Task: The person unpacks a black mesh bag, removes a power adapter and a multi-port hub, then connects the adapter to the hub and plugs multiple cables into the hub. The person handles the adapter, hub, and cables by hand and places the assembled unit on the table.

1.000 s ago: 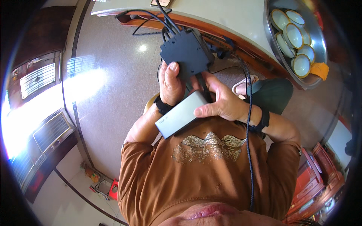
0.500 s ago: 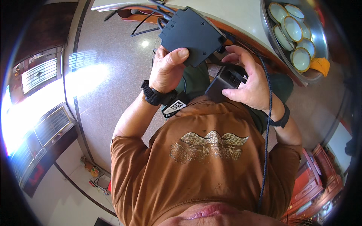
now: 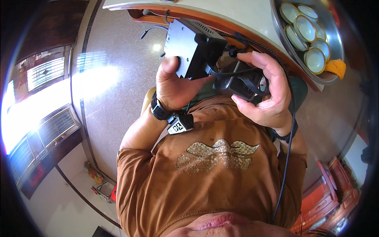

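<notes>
My left hand [image 3: 175, 87] grips a dark box-shaped electronic device [image 3: 182, 45] from its near side, thumb on the broad face. That face catches the light, and cables leave the far end. In my right hand [image 3: 270, 93] is a smaller black block [image 3: 237, 85], perhaps a battery pack, held between thumb and fingers. A short braided cable [image 3: 233, 73] runs from the device to the block and loops over it. Both things hang close together above my lap. A wrist strap [image 3: 158, 107] with a small black-and-white tagged unit [image 3: 181, 123] sits on my left wrist.
A pale table [image 3: 237, 12] with a wooden edge stands just beyond my hands. On it, at the right, a metal basin [image 3: 335, 43] holds several white bowls [image 3: 306, 29] and an orange cloth [image 3: 335, 70]. A long braided cable [image 3: 285, 166] hangs down my right side.
My left hand has tilted the device, so its vented side and cable end now show. My right hand has turned the black block and brought the cable loop into view.
</notes>
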A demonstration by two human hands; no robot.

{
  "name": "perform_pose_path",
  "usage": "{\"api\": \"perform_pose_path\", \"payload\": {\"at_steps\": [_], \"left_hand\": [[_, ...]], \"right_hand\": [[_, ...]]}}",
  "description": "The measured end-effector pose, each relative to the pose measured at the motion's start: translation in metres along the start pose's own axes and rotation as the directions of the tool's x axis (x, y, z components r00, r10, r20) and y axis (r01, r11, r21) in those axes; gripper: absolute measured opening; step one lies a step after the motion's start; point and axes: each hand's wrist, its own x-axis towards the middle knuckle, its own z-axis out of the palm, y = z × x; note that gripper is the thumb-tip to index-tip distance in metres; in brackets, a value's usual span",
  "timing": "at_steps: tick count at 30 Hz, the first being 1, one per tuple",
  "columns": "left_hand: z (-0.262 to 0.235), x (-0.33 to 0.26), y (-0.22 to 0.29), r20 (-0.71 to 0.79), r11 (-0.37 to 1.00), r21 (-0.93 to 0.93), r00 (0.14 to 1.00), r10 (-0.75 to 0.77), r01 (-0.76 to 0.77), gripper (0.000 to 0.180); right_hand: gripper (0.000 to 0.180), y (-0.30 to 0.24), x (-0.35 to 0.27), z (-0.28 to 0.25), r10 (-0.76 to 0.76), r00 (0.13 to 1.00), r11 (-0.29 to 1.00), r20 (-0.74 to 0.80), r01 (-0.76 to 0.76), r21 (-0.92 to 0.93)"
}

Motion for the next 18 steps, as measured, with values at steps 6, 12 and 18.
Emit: {"api": "perform_pose_path", "payload": {"at_steps": [6, 12, 18], "left_hand": [[-0.008, -0.011, 0.002, 0.038, 0.987, 0.021, 0.987, -0.158, 0.157, 0.099], [-0.013, -0.003, -0.002, 0.37, 0.956, -0.194, 0.919, -0.134, 0.218, 0.095], [-0.02, 0.005, -0.005, 0.451, 0.923, -0.249, 0.879, -0.157, 0.293, 0.094]], "right_hand": [[0.08, 0.007, 0.008, 0.001, -0.395, 0.914, 0.88, 0.096, 0.406, -0.245], [0.086, 0.004, 0.006, 0.004, -0.446, 0.891, 0.842, 0.086, 0.45, -0.299], [0.092, 0.006, -0.001, 0.016, -0.386, 0.922, 0.914, -0.029, 0.379, -0.145]]}}
